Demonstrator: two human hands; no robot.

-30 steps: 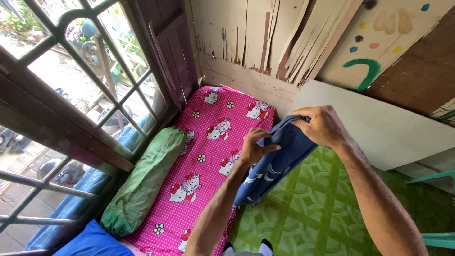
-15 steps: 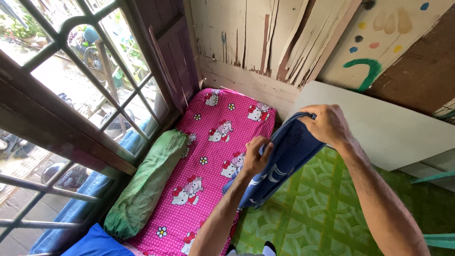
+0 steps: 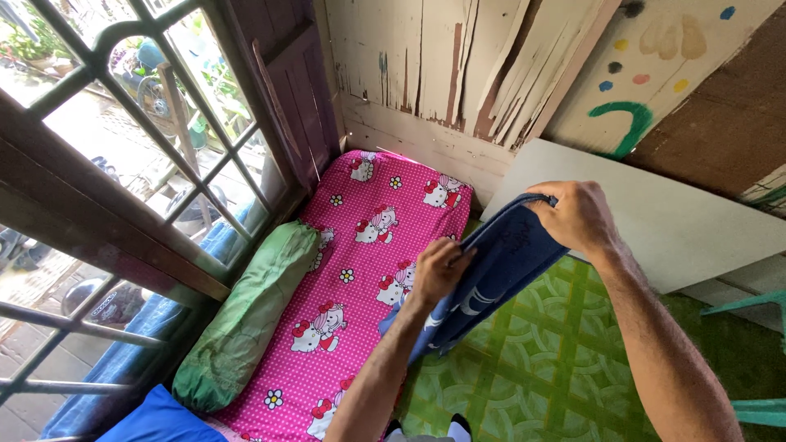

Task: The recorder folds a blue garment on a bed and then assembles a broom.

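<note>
I hold a dark blue cloth with white shapes (image 3: 499, 262) stretched between both hands above the edge of a thin pink mattress (image 3: 360, 245). My left hand (image 3: 438, 270) grips its lower left edge. My right hand (image 3: 577, 217) pinches its upper corner, held higher and to the right. The cloth hangs down toward the green patterned floor (image 3: 540, 360). The mattress has a cartoon print and lies along the window wall.
A green bolster (image 3: 246, 315) lies on the mattress by the window (image 3: 123, 164). A blue pillow (image 3: 164, 417) sits at the near end. A pale board (image 3: 671, 221) leans on the peeling wooden wall (image 3: 426, 65). Teal chair parts (image 3: 753, 344) show at right.
My hands have drawn apart, spreading the cloth wider. My right hand moved slightly right, my left hand slightly lower.
</note>
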